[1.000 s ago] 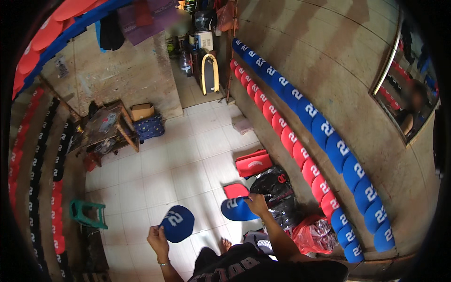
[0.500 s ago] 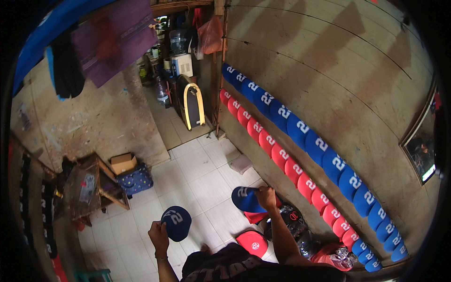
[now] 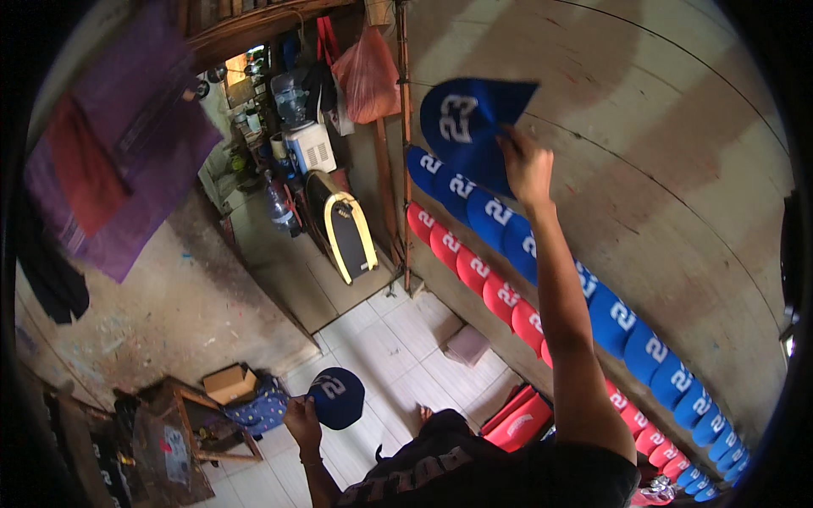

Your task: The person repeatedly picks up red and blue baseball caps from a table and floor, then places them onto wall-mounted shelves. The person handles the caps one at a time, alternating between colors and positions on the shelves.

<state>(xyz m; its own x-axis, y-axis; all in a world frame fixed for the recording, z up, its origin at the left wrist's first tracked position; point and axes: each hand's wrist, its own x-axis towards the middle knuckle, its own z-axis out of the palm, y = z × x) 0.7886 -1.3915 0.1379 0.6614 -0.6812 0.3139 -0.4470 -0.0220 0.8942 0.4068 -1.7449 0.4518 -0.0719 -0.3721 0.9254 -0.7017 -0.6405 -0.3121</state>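
Note:
My right hand [image 3: 529, 165] is raised at the wall and pinches the edge of a flat, rounded blue cap panel [image 3: 481, 114] with a white print. The panel is tilted and partly covers the far end of an overlapping row of similar blue panels [image 3: 622, 315]. Lower down hangs a matching row of red panels [image 3: 476, 267], partly hidden by my right forearm. Over the floor on the left, my left hand [image 3: 302, 423] is closed on the edge of a darker blue cap panel [image 3: 341, 402], its white print facing up.
Red pieces [image 3: 518, 419] lie on the floor beside the wall. A brick-like block [image 3: 467, 346] sits near the wall's foot. On the left stand a wooden frame table [image 3: 174, 440] and a cardboard box [image 3: 229, 383]. A water dispenser [image 3: 311, 148] is in the doorway.
My right hand has risen from low over the floor to the wall's far upper part, carrying its panel. My left hand still holds its panel low. The view has shifted forward.

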